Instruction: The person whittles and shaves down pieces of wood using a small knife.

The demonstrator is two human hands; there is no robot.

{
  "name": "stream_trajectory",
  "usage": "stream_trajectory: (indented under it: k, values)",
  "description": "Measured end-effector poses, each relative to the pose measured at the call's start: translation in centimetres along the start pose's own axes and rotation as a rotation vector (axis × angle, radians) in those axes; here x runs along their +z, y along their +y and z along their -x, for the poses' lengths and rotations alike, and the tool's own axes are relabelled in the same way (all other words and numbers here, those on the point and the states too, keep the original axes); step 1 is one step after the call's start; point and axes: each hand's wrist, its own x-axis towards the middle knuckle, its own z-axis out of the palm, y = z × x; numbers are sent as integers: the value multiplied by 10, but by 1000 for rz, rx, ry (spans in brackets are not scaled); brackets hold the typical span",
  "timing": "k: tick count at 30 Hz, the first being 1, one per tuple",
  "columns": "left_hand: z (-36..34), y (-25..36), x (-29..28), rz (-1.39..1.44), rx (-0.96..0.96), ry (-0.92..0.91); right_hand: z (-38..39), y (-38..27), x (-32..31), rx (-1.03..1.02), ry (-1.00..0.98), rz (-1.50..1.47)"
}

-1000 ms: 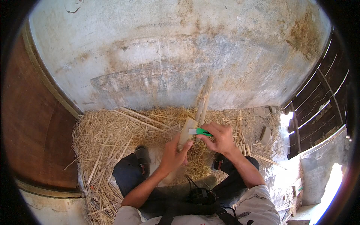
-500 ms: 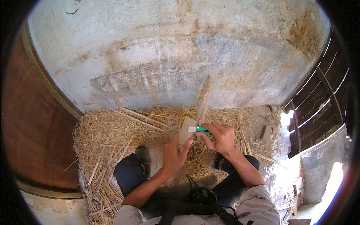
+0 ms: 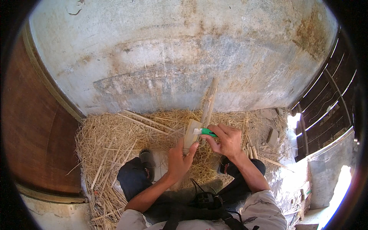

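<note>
Head cam, ctr frame: L hand [image 3: 179, 163] grips pale slat [image 3: 190, 135], prob. to steady it; R hand [image 3: 227, 142] fingers clasp green cutter [image 3: 208, 132].

The left grip [image 3: 179, 160] holds a pale slat [image 3: 190, 134] while the right grip [image 3: 227, 141] holds a green cutter [image 3: 207, 132], blade [image 3: 197, 131] over it.

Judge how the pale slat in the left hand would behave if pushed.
The slat looks stiff: its edges run straight, with no visible sag. It is probably light, since the left hand seems to support it near one end. Being flat, it would likely slide rather than roll.
</note>
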Motion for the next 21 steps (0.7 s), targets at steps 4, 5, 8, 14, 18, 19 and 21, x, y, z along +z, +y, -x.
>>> stream_trajectory:
  k: [4,5,8,14,18,19,21]
  values:
    - [-1,7,-1,32,-52,-16,-4,-3,-3,10,-24,24]
    - [0,14,-1,79,-112,-32,-5,-5,-4,16,-43,34]
    - [0,12,-1,88,-130,-27,-4,-3,2,17,-4,21]
    - [26,-9,8,-210,35,-167,-13,56,-6,336,196,134]
    - [52,-37,23,-198,90,-239,-47,102,-55,530,347,70]
    - [40,-52,25,-140,132,-165,-34,95,-53,556,315,59]
    - [11,-12,4,11,-168,-238,-8,84,-36,595,168,-42]
